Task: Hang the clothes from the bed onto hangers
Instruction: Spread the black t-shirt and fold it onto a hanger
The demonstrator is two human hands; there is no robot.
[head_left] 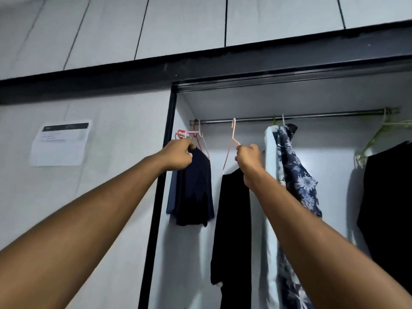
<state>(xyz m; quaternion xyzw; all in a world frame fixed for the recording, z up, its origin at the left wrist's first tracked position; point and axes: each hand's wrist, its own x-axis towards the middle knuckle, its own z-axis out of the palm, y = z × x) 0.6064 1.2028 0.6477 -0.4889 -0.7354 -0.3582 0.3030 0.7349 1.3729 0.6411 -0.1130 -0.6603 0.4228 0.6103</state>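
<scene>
Hands both up at the wardrobe rail (312, 115). L hand (178, 153) is clenched on the top edge of a navy top (194, 192), right under a bunch of red & pink hangers (187, 133) at the rail's left end; can't tell if it holds a hanger too. R hand (248, 158) grasps the shoulder of a pink hanger (233, 132), hook on the rail, w/ a long black garment (234, 219) hanging from it. Just right of that hang a pale blue piece (270, 152) & a floral dress (298, 181). Far right: a green hanger (376, 134) w/ dark clothing (390, 197). A paper sheet (60, 142) is on the wall to the left.
</scene>
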